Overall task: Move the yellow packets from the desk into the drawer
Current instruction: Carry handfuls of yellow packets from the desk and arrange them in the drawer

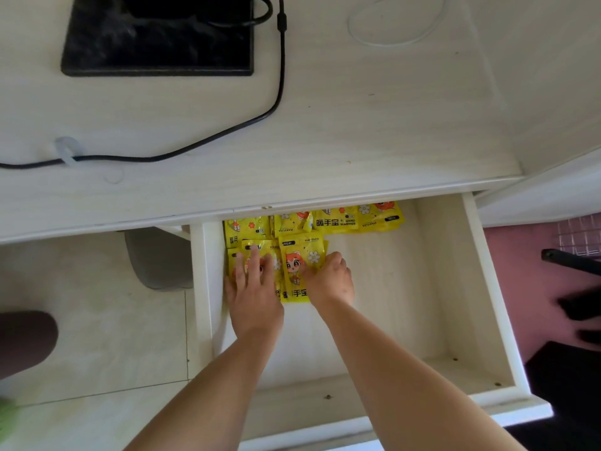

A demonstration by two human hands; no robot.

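Several yellow packets (300,252) are laid in the open drawer (487,288); none is seen on the counter (357,125). The left hand (255,294) is pressed flat on them; the grip of the right hand (330,281) is unclear.

A yellow packet (335,221) reads "暖手宝 HAND WARMER"; the small brand print looks like "MANYIJIA".

Glossy plastic packets (304,262); matt pale wood-look drawer (390,288), desk (357,125).
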